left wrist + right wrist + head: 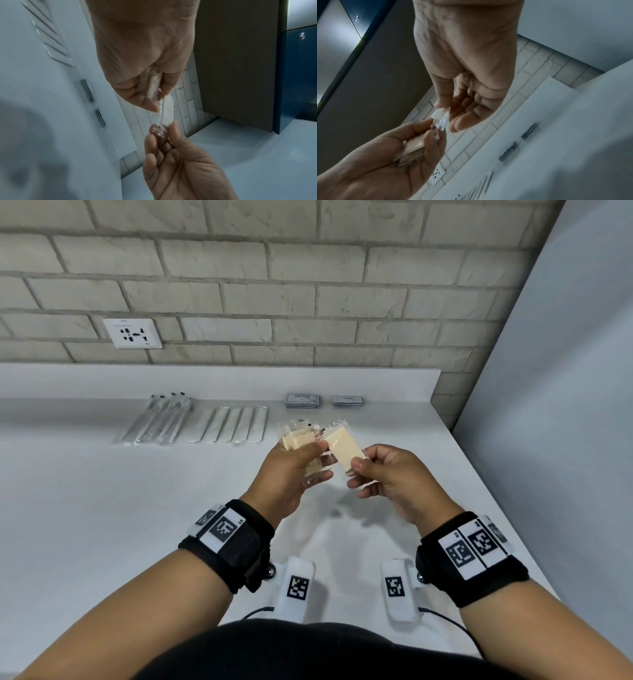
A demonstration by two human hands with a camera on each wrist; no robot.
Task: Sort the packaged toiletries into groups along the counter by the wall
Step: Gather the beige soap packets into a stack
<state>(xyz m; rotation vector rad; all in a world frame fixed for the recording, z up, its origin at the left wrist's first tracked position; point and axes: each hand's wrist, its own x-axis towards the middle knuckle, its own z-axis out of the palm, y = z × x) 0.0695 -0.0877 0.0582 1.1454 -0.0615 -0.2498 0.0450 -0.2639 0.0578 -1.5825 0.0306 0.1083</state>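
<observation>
A pale brick wall (239, 278) backs a white counter (102, 491), with a socket (133, 333) set low in the brick. Along the back edge lie four groups: long wrapped sticks (156, 419), flat wrapped strips (233, 424), and two stacks of grey sachets (303, 400) and (347, 400).

The left hand (291, 470) is held above the counter, its fingers curled round a small bundle of wrapped soaps (297, 440). The right hand (387, 477) pinches one more soap (344, 448) by its lower end, thumb on top, and its upper end touches the left thumb, so it looks to be passing into or out of the bundle.

I'd judge these bars light and stiff, but the clear film is slick and the wrappers will slide against one another. A firm pinch across the bar's flat faces should hold better than gripping the crimped film at the ends, which would likely just crumple. A fanned bundle could spill if the grip loosens.

How many bars the left hand holds I cannot tell; its fingers cover the lower half. The wrist views show only film edges between fingertips. The print on the sachets is too small to read, and whether more items lie nearer the person is hidden by the arms.
</observation>
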